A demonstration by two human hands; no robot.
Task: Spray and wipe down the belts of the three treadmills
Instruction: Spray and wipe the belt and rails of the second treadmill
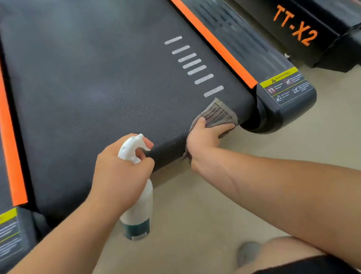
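Head view, looking down at the rear end of a treadmill. Belt [104, 78] is black and fine-textured, with a column of short white dashes [192, 63] near its right side. It is flanked by an orange strip on the left rail [6, 130] and another on the right rail [205, 34]. A yellow-headed warning label [286, 86] sits on the right rear end cap, and a second label [2, 235], blurred, shows at the lower left edge. Left hand [121, 174] holds a white spray bottle [137, 206] upright. Its grip is clamped round the neck, with one finger curled under the trigger and a fingertip showing past the nozzle. The nozzle points toward the belt's rear edge. The bottle body, with a dark teal band near its base, hangs in front of the pale floor [203, 211], just off the belt's end; cannot tell whether the base touches the floor. Right hand [205, 136] is at the belt's rear right corner, its grip closed on a grey ribbed cloth [217, 114]. The fingers are wrapped over the bunched fabric, pressing it against the belt where the belt curves down at the roller. One cloth corner points up the belt toward the lowest dash, and a tail of the cloth hangs below the wrist. The hands are near each other but apart. A neighbouring treadmill [319, 37] stands to the right, black, lettered "TT-X2" in orange. At the bottom of frame are a bare knee [283, 250], a dark shorts hem [296, 268] and a grey shoe [248, 253], blurred.
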